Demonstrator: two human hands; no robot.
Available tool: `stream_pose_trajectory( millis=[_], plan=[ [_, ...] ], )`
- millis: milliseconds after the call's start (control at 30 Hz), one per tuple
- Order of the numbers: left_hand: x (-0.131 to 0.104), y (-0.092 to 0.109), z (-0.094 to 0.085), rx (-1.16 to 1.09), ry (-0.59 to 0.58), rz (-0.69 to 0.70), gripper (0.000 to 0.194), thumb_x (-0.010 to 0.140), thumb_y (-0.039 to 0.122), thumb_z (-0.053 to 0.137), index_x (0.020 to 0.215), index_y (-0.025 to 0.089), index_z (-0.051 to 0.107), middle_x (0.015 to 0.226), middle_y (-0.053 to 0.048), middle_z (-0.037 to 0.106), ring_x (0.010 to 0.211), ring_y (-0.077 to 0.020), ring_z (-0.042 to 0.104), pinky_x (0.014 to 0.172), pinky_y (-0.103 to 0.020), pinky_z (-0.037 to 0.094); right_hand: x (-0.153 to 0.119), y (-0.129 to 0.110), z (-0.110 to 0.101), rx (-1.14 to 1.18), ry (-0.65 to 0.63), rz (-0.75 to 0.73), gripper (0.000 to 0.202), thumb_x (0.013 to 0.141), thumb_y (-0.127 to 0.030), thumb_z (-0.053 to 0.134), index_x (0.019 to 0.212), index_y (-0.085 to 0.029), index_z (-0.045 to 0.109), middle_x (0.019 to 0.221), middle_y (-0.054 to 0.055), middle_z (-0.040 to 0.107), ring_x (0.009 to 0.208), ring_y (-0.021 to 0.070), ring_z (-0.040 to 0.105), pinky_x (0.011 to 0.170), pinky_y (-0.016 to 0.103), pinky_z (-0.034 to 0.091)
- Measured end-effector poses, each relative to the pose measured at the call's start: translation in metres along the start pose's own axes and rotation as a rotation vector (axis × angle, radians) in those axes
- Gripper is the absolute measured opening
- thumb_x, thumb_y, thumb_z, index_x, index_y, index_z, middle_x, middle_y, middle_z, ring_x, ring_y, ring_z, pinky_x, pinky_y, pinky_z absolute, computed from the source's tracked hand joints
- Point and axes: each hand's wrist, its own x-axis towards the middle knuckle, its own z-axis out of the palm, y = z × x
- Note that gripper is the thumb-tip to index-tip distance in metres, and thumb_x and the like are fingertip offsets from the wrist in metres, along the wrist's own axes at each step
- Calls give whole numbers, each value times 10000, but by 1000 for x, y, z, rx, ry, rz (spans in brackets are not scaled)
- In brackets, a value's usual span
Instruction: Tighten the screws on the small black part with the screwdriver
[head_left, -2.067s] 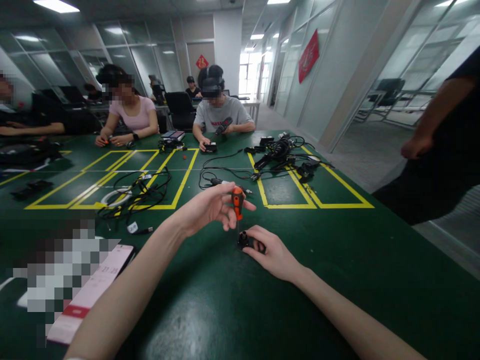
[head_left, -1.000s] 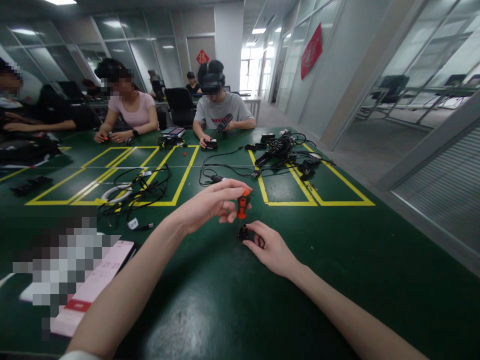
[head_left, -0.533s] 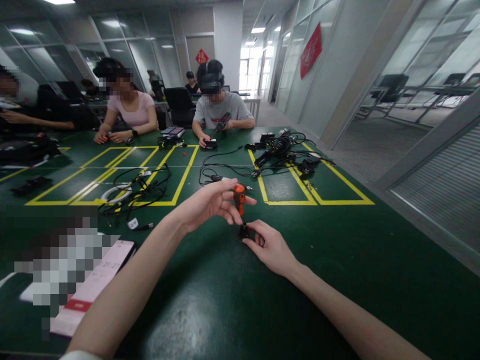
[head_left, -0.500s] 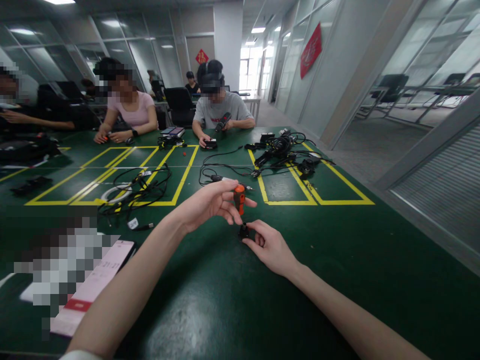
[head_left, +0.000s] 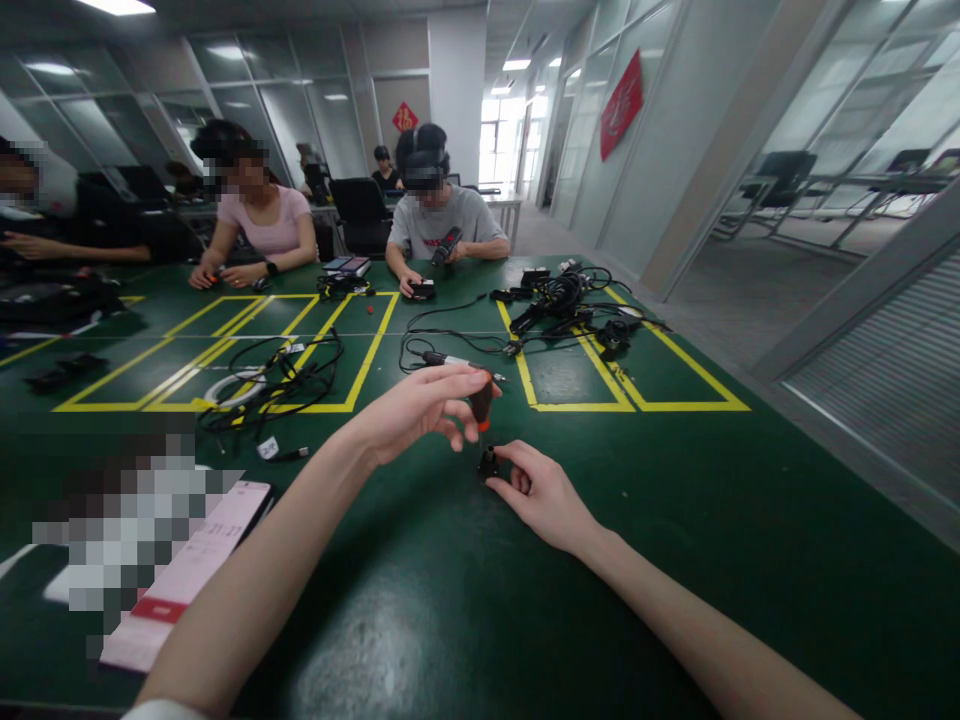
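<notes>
My left hand (head_left: 424, 412) has its fingers round the handle of an orange and dark screwdriver (head_left: 481, 405). The tool stands nearly upright, shaft down, over a small black part (head_left: 488, 463) on the green table. That part has a short raised tube on it; its exact kind I cannot make out. Thumb and forefinger of my right hand (head_left: 541, 490) pinch the part from the right, with the other fingers curled in. Whether the screwdriver's tip sits in a screw is too small to tell.
Beyond my hands lie a thin black cable (head_left: 450, 332) and a tangled heap of black cables (head_left: 562, 300). Coiled cables (head_left: 300, 365) lie to the left. A phone (head_left: 199, 560) is beside my left forearm. Across the table a person (head_left: 450, 225) holds a power tool.
The screwdriver's handle has turned and tilted slightly in my left hand, whose fingers have shifted around it. My right hand keeps its pinch on the black part.
</notes>
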Motion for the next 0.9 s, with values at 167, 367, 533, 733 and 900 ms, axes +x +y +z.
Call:
stream_pose_trajectory(
  millis=[167, 367, 533, 733, 900],
  plan=[
    [4, -2, -1, -103, -76, -37, 466, 906, 579, 668, 1071, 158, 556, 1135, -173, 746, 740, -220, 767, 585, -276, 575, 0, -1, 0, -5, -2, 2, 210, 925, -233, 682, 1132, -198, 696, 911, 24, 650, 613, 134, 565, 570, 280, 478],
    [2, -1, 1, -44, -17, -6, 483, 867, 523, 750, 1159, 182, 572, 989, -105, 761, 589, -127, 666, 508, -216, 503, 0, 1, 0, 5, 6, -2, 219, 926, -237, 688, 1141, -199, 696, 922, 26, 651, 605, 131, 564, 569, 280, 480],
    [-1, -1, 2, -48, 15, -21, 562, 795, 491, 836, 1214, 152, 673, 762, 3, 614, 549, -75, 524, 459, -175, 389, 0, 1, 0, 4, 3, -2, 221, 924, -213, 693, 1144, -185, 694, 916, 24, 642, 606, 129, 567, 569, 279, 472],
    [4, -3, -3, -99, -66, -44, 522, 826, 601, 773, 1032, 133, 669, 875, -66, 689, 606, -131, 648, 478, -204, 463, 0, -2, -2, 12, -3, -5, 215, 919, -204, 694, 1134, -191, 691, 907, 20, 643, 611, 133, 565, 572, 281, 469],
    [9, -5, -5, -149, -148, -85, 487, 953, 631, 577, 1012, 147, 598, 1085, -165, 742, 717, -200, 749, 556, -242, 537, 0, -2, -1, 14, 1, -3, 208, 914, -192, 695, 1122, -189, 694, 919, 23, 648, 614, 131, 561, 583, 282, 473]
  ],
)
